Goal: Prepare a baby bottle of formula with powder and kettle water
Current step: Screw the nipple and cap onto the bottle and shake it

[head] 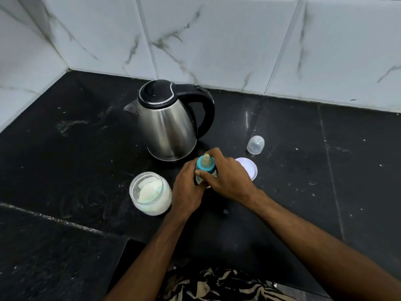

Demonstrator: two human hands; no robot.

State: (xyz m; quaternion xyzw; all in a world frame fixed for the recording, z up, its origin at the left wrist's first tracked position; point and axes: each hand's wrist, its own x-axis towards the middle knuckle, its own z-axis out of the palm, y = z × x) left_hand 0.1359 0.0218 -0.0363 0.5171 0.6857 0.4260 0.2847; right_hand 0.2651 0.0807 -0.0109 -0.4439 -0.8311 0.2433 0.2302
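While both hands wrap it, baby bottle (205, 168) upright, fingers (213, 153) around collar

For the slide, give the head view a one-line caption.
Both hands, left hand and right hand, grip a teal-collared baby bottle between steel kettle and open powder jar.

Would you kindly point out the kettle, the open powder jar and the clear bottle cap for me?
kettle (167, 131), head view, on its steel body.
powder jar (149, 193), head view, on the powder inside the open mouth.
clear bottle cap (255, 144), head view, on its domed side.
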